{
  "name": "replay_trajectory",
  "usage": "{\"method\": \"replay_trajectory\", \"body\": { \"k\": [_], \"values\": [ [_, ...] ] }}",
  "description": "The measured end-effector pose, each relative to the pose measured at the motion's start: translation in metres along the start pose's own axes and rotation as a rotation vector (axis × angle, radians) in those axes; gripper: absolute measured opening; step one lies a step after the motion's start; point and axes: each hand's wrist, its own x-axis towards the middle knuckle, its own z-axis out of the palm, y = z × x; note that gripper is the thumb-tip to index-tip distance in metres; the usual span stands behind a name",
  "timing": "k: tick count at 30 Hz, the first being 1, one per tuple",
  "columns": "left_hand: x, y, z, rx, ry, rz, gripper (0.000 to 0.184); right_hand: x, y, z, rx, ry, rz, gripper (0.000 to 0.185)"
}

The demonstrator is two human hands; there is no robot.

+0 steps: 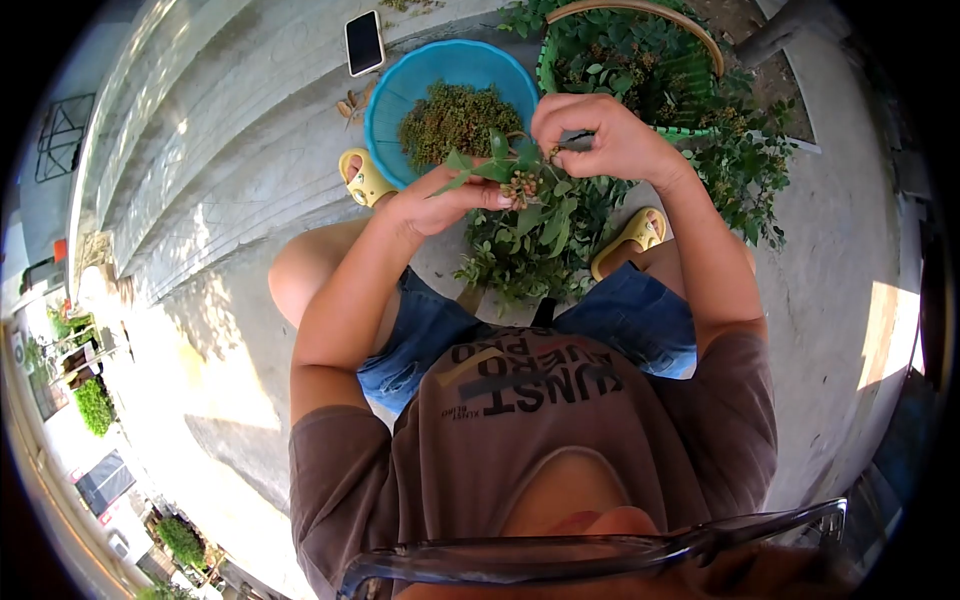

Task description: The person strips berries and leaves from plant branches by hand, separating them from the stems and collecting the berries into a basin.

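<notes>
A person's two bare hands work over a leafy sprig (550, 218) in front of a blue basin (374, 130), the left hand (447, 198) gripping it beside a berry cluster (522, 187), the right hand (615, 138) pinching thumb to fingers near a stem. The sprig looks light, its leaves soft and its thin stems springy; the small berries look likely to drop if squeezed, so the stem just below the cluster appears the safest hold. The basin's near rim sits close by the left hand, with gathered clusters (455, 118) inside. A green basket (690, 132) of foliage crowds the right hand's far side, while cut branches (505, 262) fill the ground between yellow sandals (370, 180). More open room lies over the bare concrete (825, 250) to the right; a phone (364, 44) lies beyond the basin.
</notes>
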Motion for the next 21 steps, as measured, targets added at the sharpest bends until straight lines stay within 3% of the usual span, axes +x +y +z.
{"method": "replay_trajectory", "body": {
  "k": [3, 8, 12, 14, 16, 19, 21],
  "values": [
    [-0.002, -0.002, -0.004, -0.011, -0.03, -0.09, 0.033, -0.004, 0.002, 0.004, 0.007, -0.057, 0.021, 0.008],
    [-0.004, 0.006, -0.003, 0.096, -0.089, -0.215, 0.036, -0.01, -0.001, 0.011, -0.394, -0.131, -0.103, 0.014],
    [-0.008, 0.0, -0.01, 0.113, -0.143, -0.165, 0.036, -0.011, -0.001, 0.008, -0.042, -0.115, -0.015, 0.013],
    [-0.009, -0.002, -0.012, 0.174, -0.138, -0.215, 0.033, -0.014, 0.001, -0.005, 0.204, -0.014, 0.012, 0.01],
    [-0.006, -0.008, -0.016, 0.111, -0.065, -0.252, 0.028, -0.017, -0.001, -0.014, 0.233, 0.172, 0.011, 0.006],
    [-0.002, -0.015, -0.012, -0.055, 0.056, -0.269, 0.019, -0.01, 0.003, -0.005, 0.22, 0.652, -0.078, 0.018],
    [0.005, -0.016, -0.004, -0.159, 0.096, -0.242, 0.014, 0.002, 0.003, 0.001, 0.116, 0.713, -0.108, 0.019]
  ]
}}
